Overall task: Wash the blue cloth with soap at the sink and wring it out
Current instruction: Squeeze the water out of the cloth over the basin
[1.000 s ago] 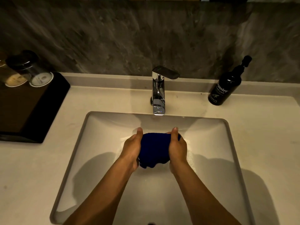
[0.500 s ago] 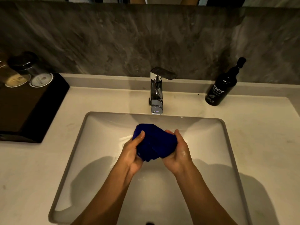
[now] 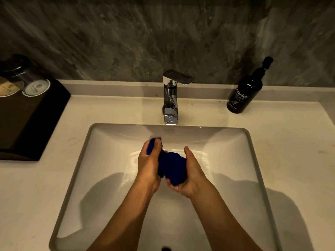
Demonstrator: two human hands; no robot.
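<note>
The blue cloth [image 3: 172, 166] is bunched into a twisted roll above the middle of the white sink basin [image 3: 233, 153]. My left hand [image 3: 148, 163] grips its upper left end, thumb on top. Cupped under the lower right end, my right hand [image 3: 192, 173] holds the rest of the roll. Both hands look wet. The chrome faucet [image 3: 170, 98] stands behind the basin; I see no water running from its spout. A black hand-wash pump bottle [image 3: 244, 91] stands on the counter at the back right.
A dark tray [image 3: 36, 120] on the left counter holds upturned glasses with paper caps [image 3: 35, 86]. A grey stone wall rises behind the counter ledge. The drain [image 3: 165, 248] sits at the basin's near edge. Beige counter [image 3: 293, 160] surrounds the basin.
The cloth went from a broad bundle pressed between both palms to a narrower twisted roll. My left hand rose toward the cloth's far end while my right hand dropped under the near end.
</note>
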